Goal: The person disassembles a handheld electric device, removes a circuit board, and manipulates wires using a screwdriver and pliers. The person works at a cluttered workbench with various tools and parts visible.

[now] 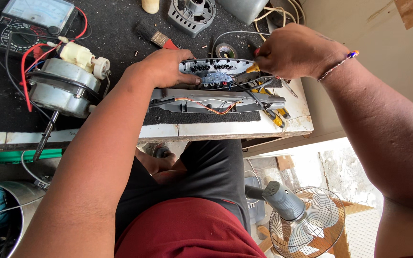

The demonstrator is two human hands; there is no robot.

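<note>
Grey panel [216, 98] under both hands

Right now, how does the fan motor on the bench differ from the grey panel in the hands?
The fan motor is round, bulky metal with a shaft, standing untouched at the left. The grey panel is long, flat plastic, opened with wires showing, pinned by the left hand while the right hand works at it. Both rest on the black mat.

Left hand [166, 67] lies palm down, right hand [290, 50] clenched, fingers curled.

Head view, steeply down, close over workbench [225, 130]
</note>
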